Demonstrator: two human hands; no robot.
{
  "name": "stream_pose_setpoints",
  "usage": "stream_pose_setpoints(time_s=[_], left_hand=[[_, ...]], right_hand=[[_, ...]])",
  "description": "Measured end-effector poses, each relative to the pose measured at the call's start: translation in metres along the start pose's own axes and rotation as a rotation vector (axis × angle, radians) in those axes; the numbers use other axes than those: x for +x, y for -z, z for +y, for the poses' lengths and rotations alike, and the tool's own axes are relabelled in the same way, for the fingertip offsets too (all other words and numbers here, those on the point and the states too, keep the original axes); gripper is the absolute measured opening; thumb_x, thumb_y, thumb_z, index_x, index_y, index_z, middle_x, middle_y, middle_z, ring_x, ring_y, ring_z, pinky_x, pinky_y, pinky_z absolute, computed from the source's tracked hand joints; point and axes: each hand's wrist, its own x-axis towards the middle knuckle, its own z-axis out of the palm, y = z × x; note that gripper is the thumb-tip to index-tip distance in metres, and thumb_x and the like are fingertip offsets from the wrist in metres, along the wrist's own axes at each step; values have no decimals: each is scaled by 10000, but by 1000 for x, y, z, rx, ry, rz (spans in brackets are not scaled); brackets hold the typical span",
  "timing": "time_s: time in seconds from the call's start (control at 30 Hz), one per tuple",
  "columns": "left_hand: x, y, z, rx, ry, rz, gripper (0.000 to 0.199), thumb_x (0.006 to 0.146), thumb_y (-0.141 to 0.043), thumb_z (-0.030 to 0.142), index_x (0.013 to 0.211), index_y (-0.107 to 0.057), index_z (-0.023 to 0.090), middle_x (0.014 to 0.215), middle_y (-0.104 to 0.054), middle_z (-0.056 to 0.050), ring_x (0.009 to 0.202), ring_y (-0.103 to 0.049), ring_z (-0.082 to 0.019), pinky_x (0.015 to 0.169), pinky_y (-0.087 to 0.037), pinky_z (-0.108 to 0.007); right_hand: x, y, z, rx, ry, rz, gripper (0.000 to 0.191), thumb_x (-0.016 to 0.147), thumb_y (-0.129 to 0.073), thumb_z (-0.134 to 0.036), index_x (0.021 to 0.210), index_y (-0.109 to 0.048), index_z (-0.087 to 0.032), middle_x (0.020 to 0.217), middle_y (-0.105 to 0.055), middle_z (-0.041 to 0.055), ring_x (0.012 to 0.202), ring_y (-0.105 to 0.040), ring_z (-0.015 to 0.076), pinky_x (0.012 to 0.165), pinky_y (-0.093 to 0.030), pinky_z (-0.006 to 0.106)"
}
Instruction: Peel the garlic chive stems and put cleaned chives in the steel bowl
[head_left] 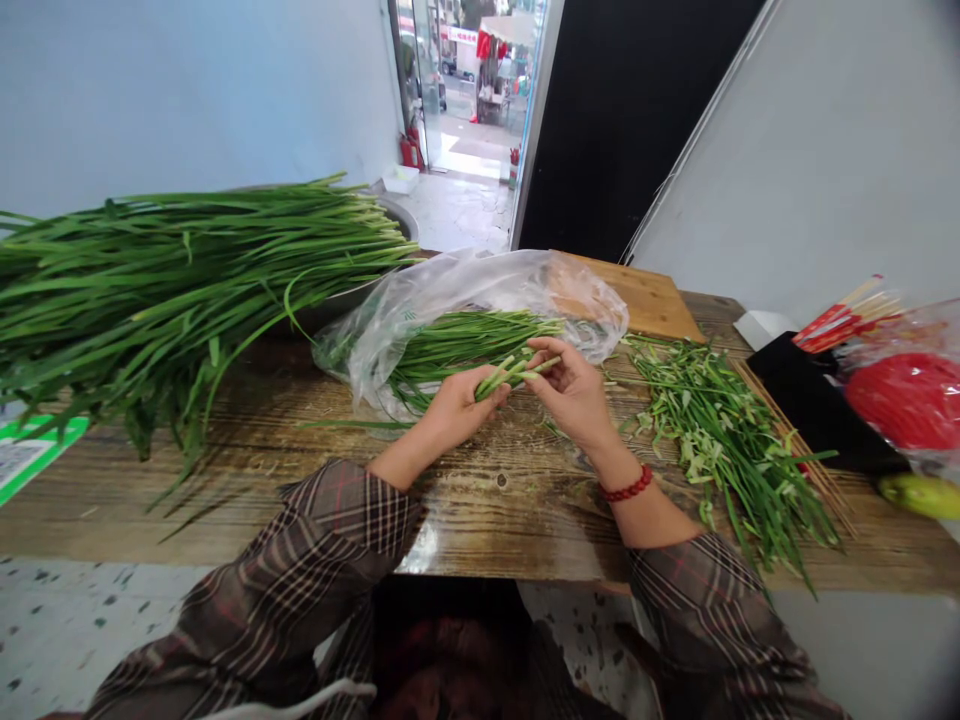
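Note:
Between my hands is a small bunch of garlic chives [504, 376], its pale stem ends pointing right. My left hand [459, 408] is closed around the bunch. At the stem ends, the fingers of my right hand [571, 392] are pinched together on a chive stalk. Just behind my hands, more chives [469, 340] lie in an open clear plastic bag [367, 345]. To the right of my right hand is a loose heap of torn leaves and trimmings [709, 420].
A large pile of long chives [202, 260] overhangs a metal basin [403, 215] on the left. A wooden board [637, 295] lies behind the bag. On the right stand a black box [795, 390] with chopsticks [855, 312] and a red bundle [907, 400]. The wooden table's front edge [510, 572] is near me.

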Motion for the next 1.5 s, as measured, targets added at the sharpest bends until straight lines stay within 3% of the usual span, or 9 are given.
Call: stream_pose_setpoints(time_s=[0.33,0.53,0.67,0.77,0.87,1.0,1.1,1.27,1.5], left_hand=[[-1,0,-1,61,-31,6,424,939,-416,466,629,-435,177,564,-416,39,571,-393,-106,550,-312,-211],[1,-2,-3,94,-69,-12,380,935,-426,410,678,-536,152,657,-530,10,657,-491,-133,631,-373,-217],[3,-3,-6,128,-68,-17,301,925,-442,348,794,-616,139,741,-623,-23,710,-553,-164,667,-401,-235],[2,-1,-8,155,-61,-9,298,922,-446,331,737,-588,146,708,-606,-21,672,-526,-152,643,-379,-234],[0,1,-9,191,-39,-5,326,928,-444,338,689,-560,151,659,-573,-6,634,-496,-135,619,-353,-228],[-2,1,-11,244,-35,-11,309,921,-459,326,698,-578,148,649,-564,5,643,-506,-137,608,-333,-227],[-2,-2,-12,277,-22,-18,274,903,-476,316,723,-602,152,671,-582,6,659,-525,-142,607,-327,-227],[-3,-3,-14,379,14,-53,199,857,-510,262,746,-650,173,677,-629,-1,654,-561,-150,602,-335,-231],[-4,-2,-16,444,11,-86,207,826,-523,202,919,-708,189,838,-730,-37,757,-643,-184,649,-405,-237]], right_hand=[[-2,-4,5,-146,112,-43,524,794,-583,-138,1291,-467,-259,979,-556,29,816,-582,133,732,-539,282],[-4,-9,5,-307,184,-12,628,725,-499,-41,1313,-416,-247,942,-511,26,787,-529,140,607,-488,245],[-6,-12,-3,-506,341,-31,638,725,-450,-17,1325,-422,-232,1001,-509,59,881,-528,182,727,-519,318],[-3,-1,-4,-639,442,-67,630,741,-418,-7,1338,-430,-208,1070,-519,97,980,-527,218,852,-507,394],[4,21,0,-699,418,37,557,753,-428,-25,1281,-493,-193,1030,-539,95,946,-539,217,828,-509,397],[11,41,5,-533,244,229,361,801,-471,-97,1127,-584,-201,937,-586,58,838,-583,176,678,-508,304],[8,35,2,-445,206,100,297,837,-490,-136,1098,-610,-211,906,-651,40,833,-622,162,723,-513,302],[1,18,-3,-541,304,-221,288,861,-561,-184,1139,-622,-226,938,-704,57,856,-618,198,804,-488,370],[-1,16,-2,-617,373,-313,360,856,-543,-150,1208,-565,-224,946,-688,61,858,-579,223,804,-450,377]])
